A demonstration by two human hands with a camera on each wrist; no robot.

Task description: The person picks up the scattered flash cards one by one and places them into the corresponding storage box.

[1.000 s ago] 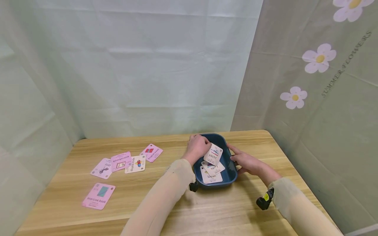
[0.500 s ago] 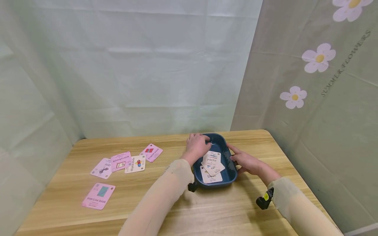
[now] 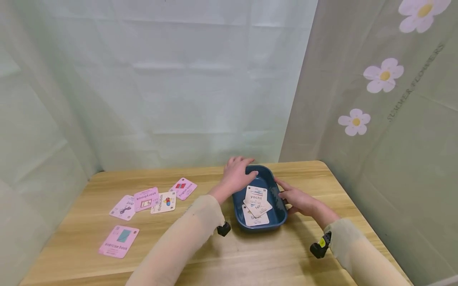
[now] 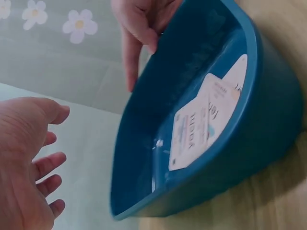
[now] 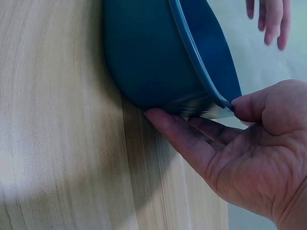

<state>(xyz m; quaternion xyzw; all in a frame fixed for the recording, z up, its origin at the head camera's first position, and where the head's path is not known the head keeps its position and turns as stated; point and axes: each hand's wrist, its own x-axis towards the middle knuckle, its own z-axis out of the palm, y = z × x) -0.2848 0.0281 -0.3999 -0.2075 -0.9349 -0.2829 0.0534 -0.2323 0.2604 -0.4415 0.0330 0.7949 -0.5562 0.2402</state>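
A dark blue plastic tub [image 3: 237, 216] stands on the table at the right of centre, with several picture cards inside. The yacht card [image 3: 256, 195] lies on top, overlapping a card below it, and the boat card [image 3: 256, 219] is nearest the front. My left hand [image 3: 236, 174] is over the tub's far left rim, fingers spread and holding nothing; in the left wrist view it is apart from the tub. At the tub's right side, my right hand [image 5: 259, 143] holds it, thumb at the rim and fingers against the outer wall.
To the left lie the exercise book card [image 3: 119, 241], ant card [image 3: 123, 208], storybook card [image 3: 146, 198], spaceship card [image 3: 164, 203] and English book card [image 3: 183, 188]. The wooden table [image 3: 200, 264] meets pale curtains [image 3: 189, 99] behind it and at both sides.
My left hand let go of the yacht card, which dropped flat onto the other cards in the tub. That hand then rose and moved slightly left. The right hand stayed at the tub.
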